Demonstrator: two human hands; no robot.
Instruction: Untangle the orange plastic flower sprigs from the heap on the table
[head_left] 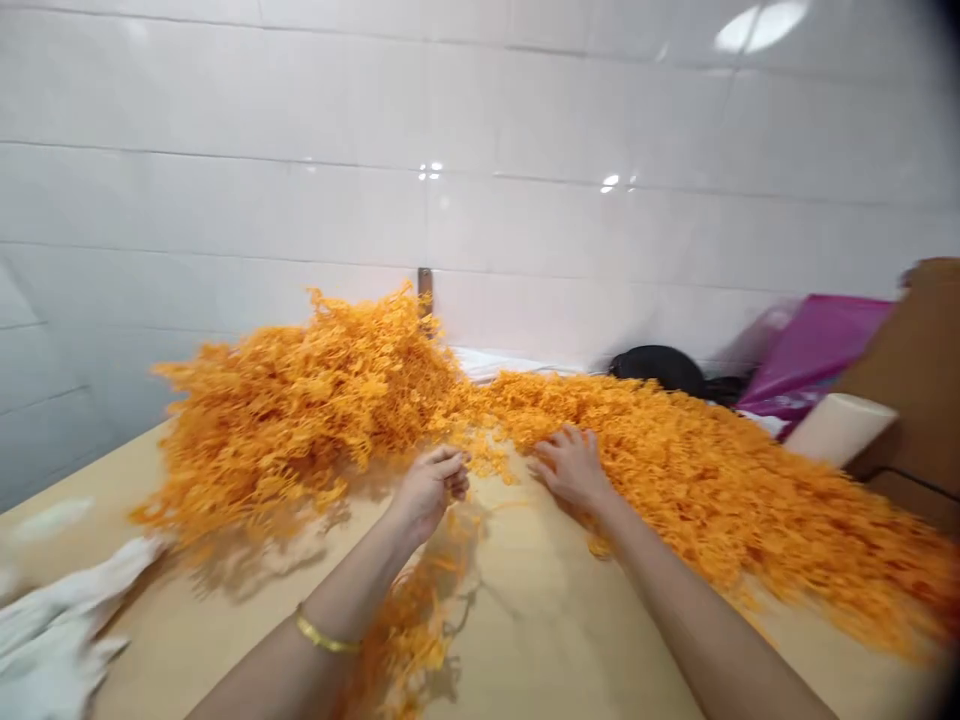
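A big heap of orange plastic sprigs [300, 410] rises at the left of the wooden table [540, 620], and a longer, flatter heap [720, 480] runs to the right. My left hand [431, 490], with a gold bangle on its wrist, is closed in a pinch on a bunch of orange sprigs [420, 610] that hangs down below it. My right hand [570, 465] lies flat with fingers spread on the edge of the right heap.
A white tiled wall [480, 150] stands right behind the table. White cloth [52, 630] lies at the left front. At the right back are a black object [656, 368], a magenta bag [814, 350], a white block [840, 428] and brown cardboard [926, 360].
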